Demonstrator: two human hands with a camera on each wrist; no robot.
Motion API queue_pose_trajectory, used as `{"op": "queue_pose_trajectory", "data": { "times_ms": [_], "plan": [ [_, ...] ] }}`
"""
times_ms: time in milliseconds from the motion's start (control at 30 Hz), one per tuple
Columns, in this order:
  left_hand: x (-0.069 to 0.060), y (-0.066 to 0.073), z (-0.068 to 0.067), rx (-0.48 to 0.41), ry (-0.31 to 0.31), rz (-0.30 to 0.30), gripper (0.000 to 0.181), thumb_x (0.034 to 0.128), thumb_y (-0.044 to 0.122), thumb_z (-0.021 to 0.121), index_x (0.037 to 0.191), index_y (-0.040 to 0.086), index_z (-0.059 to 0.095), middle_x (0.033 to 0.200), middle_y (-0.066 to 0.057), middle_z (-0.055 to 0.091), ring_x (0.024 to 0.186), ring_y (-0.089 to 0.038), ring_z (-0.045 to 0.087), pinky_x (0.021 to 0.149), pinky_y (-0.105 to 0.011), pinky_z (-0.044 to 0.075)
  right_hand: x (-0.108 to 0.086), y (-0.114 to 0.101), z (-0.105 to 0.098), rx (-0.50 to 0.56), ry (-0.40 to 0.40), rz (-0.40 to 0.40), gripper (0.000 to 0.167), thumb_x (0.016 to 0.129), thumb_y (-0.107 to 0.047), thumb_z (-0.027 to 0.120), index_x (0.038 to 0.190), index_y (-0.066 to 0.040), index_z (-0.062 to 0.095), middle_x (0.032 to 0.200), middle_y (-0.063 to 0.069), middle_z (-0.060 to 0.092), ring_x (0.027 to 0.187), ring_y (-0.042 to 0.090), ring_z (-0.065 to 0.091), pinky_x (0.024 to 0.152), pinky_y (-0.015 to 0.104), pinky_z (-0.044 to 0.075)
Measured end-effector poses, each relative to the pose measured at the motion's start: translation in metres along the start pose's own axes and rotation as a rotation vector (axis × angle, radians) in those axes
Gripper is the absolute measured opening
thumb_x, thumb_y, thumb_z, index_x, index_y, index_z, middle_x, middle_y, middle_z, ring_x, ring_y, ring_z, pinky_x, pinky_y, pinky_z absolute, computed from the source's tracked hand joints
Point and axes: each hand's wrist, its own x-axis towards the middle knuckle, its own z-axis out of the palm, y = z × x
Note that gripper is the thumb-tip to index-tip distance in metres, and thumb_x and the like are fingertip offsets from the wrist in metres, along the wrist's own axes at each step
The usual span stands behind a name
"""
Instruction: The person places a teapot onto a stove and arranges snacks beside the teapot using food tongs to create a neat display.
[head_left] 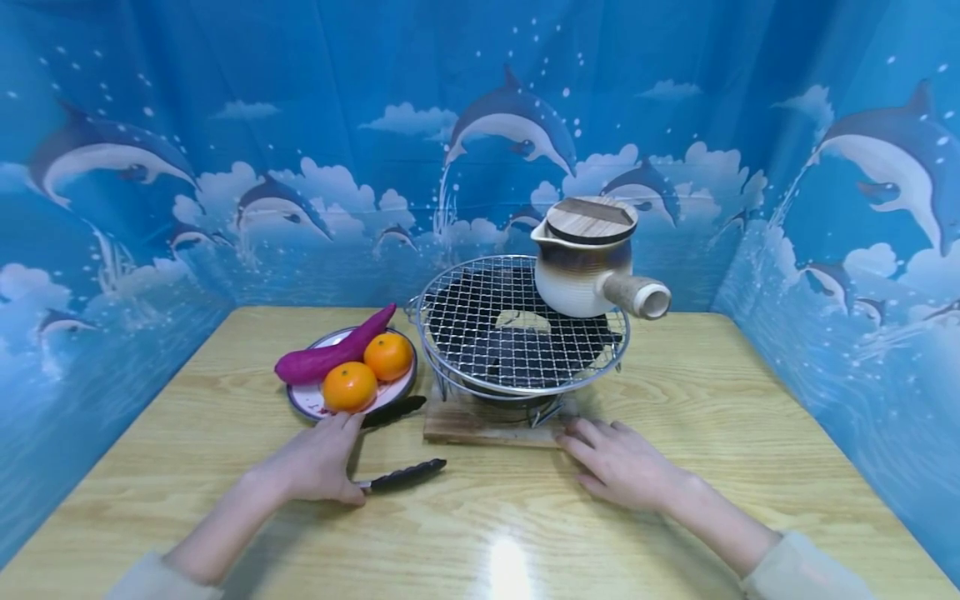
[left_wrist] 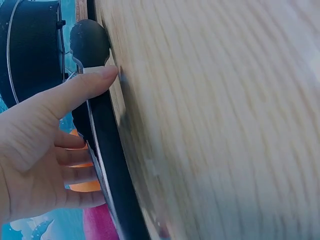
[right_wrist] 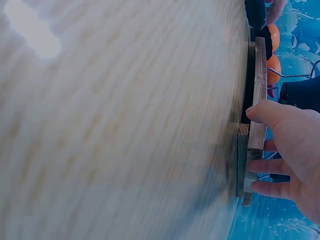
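My left hand (head_left: pixel 318 462) holds black-tipped tongs (head_left: pixel 408 476) from above near the table's front left, thumb on the near arm and fingers towards the far one. In the left wrist view the thumb lies across the black tongs (left_wrist: pixel 117 170). The two tong arms stand spread apart, tips to the right. At the right front corner of a wooden board (head_left: pixel 487 432), my right hand (head_left: pixel 630 467) rests with its fingertips on the edge. The right wrist view shows its thumb and loosely extended fingers touching that board (right_wrist: pixel 257 135). A stove with a round wire grill (head_left: pixel 517 333) stands on the board.
A side-handled pot (head_left: pixel 573 279) with a wooden lid sits at the grill's right back. Left of the stove, a plate (head_left: pixel 300 400) bears a purple eggplant-like vegetable (head_left: pixel 322 362) and two oranges (head_left: pixel 350 387). A dolphin-printed curtain (head_left: pixel 337 100) surrounds the wooden table (head_left: pixel 420 550).
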Motion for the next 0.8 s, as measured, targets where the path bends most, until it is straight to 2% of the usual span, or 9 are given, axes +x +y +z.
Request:
{"op": "queue_pose_trajectory", "data": {
  "times_ms": [233,433,667,800],
  "plan": [
    [0.0007,0.0035,-0.0033,0.096,0.048,-0.027,0.105,0.0519,0.046,0.084,0.132,-0.006,0.040,0.122,-0.020,0.047,0.108,-0.037,0.046,0.087,-0.059,0.041,0.0013,-0.0003,0.0000,0.010,0.007,0.000,0.051,0.077,-0.028,0.069,0.122,-0.008,0.054,0.111,0.006,0.053,0.096,0.023,0.058,0.070,0.036,0.051],
    [0.0016,0.0062,-0.0035,0.138,0.068,-0.039,0.104,0.0537,0.046,0.083,0.134,-0.003,0.039,0.124,-0.019,0.046,0.107,-0.036,0.045,0.085,-0.057,0.042,0.0010,-0.0002,0.0001,0.016,0.024,-0.005,0.051,0.077,-0.028,0.070,0.121,-0.008,0.055,0.111,0.006,0.053,0.096,0.023,0.058,0.069,0.036,0.051],
    [0.0011,0.0065,-0.0045,0.135,0.081,-0.042,0.108,0.0555,0.046,0.082,0.139,-0.002,0.034,0.130,-0.021,0.043,0.115,-0.038,0.043,0.093,-0.062,0.034,0.0013,0.0005,0.0005,0.005,0.029,-0.010,0.051,0.076,-0.027,0.070,0.121,-0.007,0.055,0.111,0.006,0.053,0.095,0.024,0.058,0.068,0.036,0.051],
    [0.0005,0.0067,-0.0047,0.149,0.100,-0.043,0.107,0.0562,0.046,0.083,0.138,-0.004,0.035,0.130,-0.022,0.043,0.115,-0.038,0.043,0.094,-0.061,0.033,0.0003,0.0006,0.0007,-0.005,0.031,-0.017,0.051,0.076,-0.028,0.070,0.121,-0.007,0.056,0.111,0.006,0.054,0.095,0.025,0.058,0.067,0.036,0.051]
  ]
}}
